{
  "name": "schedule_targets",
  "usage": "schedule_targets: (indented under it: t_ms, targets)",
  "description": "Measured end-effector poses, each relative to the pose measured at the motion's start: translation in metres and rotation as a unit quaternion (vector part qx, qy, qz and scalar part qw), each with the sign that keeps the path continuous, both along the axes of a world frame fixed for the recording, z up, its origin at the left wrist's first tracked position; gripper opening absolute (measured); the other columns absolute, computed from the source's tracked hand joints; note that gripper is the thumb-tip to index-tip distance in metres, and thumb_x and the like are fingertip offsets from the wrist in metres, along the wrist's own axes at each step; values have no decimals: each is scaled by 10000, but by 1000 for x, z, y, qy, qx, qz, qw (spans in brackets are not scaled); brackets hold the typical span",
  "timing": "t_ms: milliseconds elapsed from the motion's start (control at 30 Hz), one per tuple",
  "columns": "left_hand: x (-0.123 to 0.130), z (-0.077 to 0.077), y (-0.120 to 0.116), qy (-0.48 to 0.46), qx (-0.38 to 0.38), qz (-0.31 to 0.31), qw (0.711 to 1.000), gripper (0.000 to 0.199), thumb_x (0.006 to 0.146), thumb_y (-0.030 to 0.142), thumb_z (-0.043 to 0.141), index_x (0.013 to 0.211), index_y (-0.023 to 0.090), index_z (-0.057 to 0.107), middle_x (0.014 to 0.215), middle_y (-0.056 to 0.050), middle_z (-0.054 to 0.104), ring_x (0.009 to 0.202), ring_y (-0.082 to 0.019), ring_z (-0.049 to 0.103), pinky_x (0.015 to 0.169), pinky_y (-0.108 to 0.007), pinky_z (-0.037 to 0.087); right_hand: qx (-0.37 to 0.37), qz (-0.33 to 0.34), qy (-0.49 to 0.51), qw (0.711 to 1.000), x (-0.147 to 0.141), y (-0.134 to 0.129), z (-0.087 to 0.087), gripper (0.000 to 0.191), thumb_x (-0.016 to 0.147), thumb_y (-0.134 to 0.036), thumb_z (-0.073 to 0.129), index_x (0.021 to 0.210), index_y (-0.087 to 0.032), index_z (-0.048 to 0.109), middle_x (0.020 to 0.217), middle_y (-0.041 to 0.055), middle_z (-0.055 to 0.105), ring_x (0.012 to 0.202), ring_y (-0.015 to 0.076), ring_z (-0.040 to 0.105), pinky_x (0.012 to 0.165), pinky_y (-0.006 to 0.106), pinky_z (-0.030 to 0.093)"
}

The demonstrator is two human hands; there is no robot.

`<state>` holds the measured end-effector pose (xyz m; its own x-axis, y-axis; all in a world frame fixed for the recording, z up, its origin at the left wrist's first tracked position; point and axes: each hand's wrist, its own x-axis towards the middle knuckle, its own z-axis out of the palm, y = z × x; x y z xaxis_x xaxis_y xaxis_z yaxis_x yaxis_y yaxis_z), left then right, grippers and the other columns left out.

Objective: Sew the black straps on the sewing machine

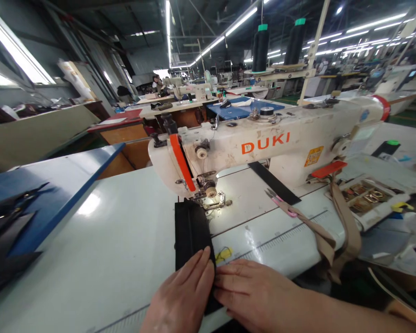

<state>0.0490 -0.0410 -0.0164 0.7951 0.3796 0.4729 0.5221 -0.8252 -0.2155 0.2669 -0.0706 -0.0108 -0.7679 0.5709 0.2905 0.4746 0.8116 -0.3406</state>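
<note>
A black fabric strip [191, 231] with a lengthwise seam line lies on the machine table, its far end at the presser foot [222, 200] of the sewing machine [260, 143]. My left hand [183, 289] rests on the strip's near part, fingers stretched forward and lying flat on it. Against the strip's right edge lies my right hand [249, 284], its fingers straight, side by side and pointing left, with the fingertips touching the cloth. Both thumbs are hidden. The strip's near end passes between and partly under the hands.
Pink-handled scissors [280, 202] and a black strip [273, 182] lie right of the needle area. A beige strap [346, 231] hangs over the table edge beside a parts tray [370, 199]. Dark pieces lie on a blue table [72, 185] at left. Thread cones [261, 48] stand behind.
</note>
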Motion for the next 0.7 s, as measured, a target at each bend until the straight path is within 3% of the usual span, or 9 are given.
schedule_targets:
  t_ms: [67,167,300,467,567,700]
  targets:
    - [2,1,-2,7,6,3,1000,363,942,80,300,1111,98,620,1171,-161,674,1078,-226,649,826,-273,570,-6,-11,4,1000,4,2,4,241,966,-167,442,1102,-107,631,1119,87,666,1086,191,551,1056,292,352]
    - [5,-5,-4,-11,7,22,1000,399,909,60,274,1090,116,625,1181,-163,667,1081,-243,642,771,-295,584,-8,-80,15,997,5,15,11,206,957,-150,445,966,-152,650,930,59,672,902,198,577,922,324,429]
    - [8,-17,-4,-12,9,34,999,405,889,43,261,1066,117,617,1157,-166,671,1069,-268,644,744,-327,583,27,-143,-5,989,-7,49,16,137,938,-140,499,947,-160,634,866,54,629,820,211,543,758,326,445]
    - [7,-15,0,35,16,33,999,360,874,38,309,1028,122,623,1108,-149,696,1019,-233,663,712,-259,568,64,-126,-37,989,-22,87,11,102,932,-150,532,889,-155,625,836,53,587,825,209,508,751,314,417]
    - [5,-14,1,68,27,27,997,342,893,51,319,1030,118,625,1109,-140,702,991,-222,677,689,-236,562,61,-127,-41,989,-23,94,4,128,940,-154,525,849,-165,614,825,40,571,815,196,494,737,302,395]
    - [7,-14,3,41,60,26,997,349,896,27,307,955,130,635,1024,-118,733,902,-205,708,605,-221,547,64,-126,-48,989,-23,95,2,164,954,-152,496,833,-171,604,827,34,563,812,191,477,751,312,367]
